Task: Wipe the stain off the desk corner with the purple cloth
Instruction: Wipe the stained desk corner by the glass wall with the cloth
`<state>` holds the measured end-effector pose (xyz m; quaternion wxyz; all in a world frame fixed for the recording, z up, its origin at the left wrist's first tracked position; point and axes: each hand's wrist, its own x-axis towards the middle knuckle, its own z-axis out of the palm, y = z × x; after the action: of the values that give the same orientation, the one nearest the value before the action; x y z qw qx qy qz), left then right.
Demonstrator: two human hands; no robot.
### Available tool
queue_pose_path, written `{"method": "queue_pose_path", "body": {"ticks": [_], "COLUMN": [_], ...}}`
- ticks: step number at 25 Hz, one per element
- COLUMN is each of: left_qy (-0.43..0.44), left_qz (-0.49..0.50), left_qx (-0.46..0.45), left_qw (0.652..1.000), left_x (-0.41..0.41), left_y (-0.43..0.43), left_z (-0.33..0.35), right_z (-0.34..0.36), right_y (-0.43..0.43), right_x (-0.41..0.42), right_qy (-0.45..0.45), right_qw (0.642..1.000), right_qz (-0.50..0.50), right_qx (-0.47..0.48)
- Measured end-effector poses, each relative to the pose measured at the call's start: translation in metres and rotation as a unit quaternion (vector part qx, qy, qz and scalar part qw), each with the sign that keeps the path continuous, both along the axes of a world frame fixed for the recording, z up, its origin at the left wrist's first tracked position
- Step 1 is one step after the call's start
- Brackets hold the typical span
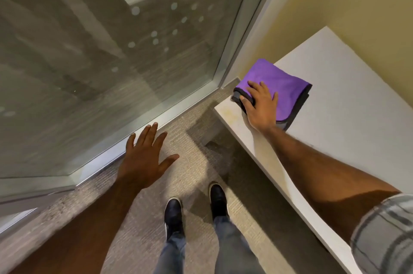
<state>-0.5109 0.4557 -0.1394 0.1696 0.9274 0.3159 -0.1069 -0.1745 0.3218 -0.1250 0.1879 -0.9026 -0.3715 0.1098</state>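
A folded purple cloth (277, 80) with a grey edge lies on the white desk (348, 99) near its left corner. My right hand (260, 104) rests flat on the cloth's near edge, thumb curled under the grey hem, gripping it. A faint yellowish stain (230, 114) shows on the desk corner just left of that hand. Out over the carpet hovers my left hand (145, 157), fingers spread and holding nothing.
A glass wall with a metal frame (232, 34) runs along the left and meets the desk corner. A yellow wall (335, 1) stands behind the desk. My two dark shoes (194, 206) stand on grey carpet (196, 139) below.
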Motion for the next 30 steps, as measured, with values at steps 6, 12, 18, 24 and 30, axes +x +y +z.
{"method": "queue_pose_path", "body": {"ticks": [6, 12, 18, 24, 30], "left_qy": [0.003, 0.011, 0.011, 0.010, 0.013], "left_qz": [0.029, 0.030, 0.014, -0.006, -0.027], "left_qx": [-0.016, -0.021, -0.021, -0.023, -0.024], "left_qw": [0.999, 0.999, 1.000, 1.000, 0.999], "left_x": [-0.021, -0.039, -0.038, -0.030, -0.017], "left_y": [-0.003, -0.006, -0.004, -0.004, -0.009], "left_z": [-0.005, -0.011, -0.017, -0.027, -0.026], "right_z": [0.003, 0.014, 0.006, -0.002, 0.001], "right_y": [-0.055, -0.016, 0.006, 0.011, 0.015], "right_x": [-0.030, -0.008, 0.004, -0.001, -0.018], "right_qy": [0.035, 0.090, -0.075, -0.128, -0.090], "right_qw": [0.990, 0.990, 0.976, 0.982, 0.993], "right_qz": [0.120, -0.040, -0.173, -0.128, -0.073], "right_qx": [0.068, 0.103, -0.107, -0.055, 0.015]}}
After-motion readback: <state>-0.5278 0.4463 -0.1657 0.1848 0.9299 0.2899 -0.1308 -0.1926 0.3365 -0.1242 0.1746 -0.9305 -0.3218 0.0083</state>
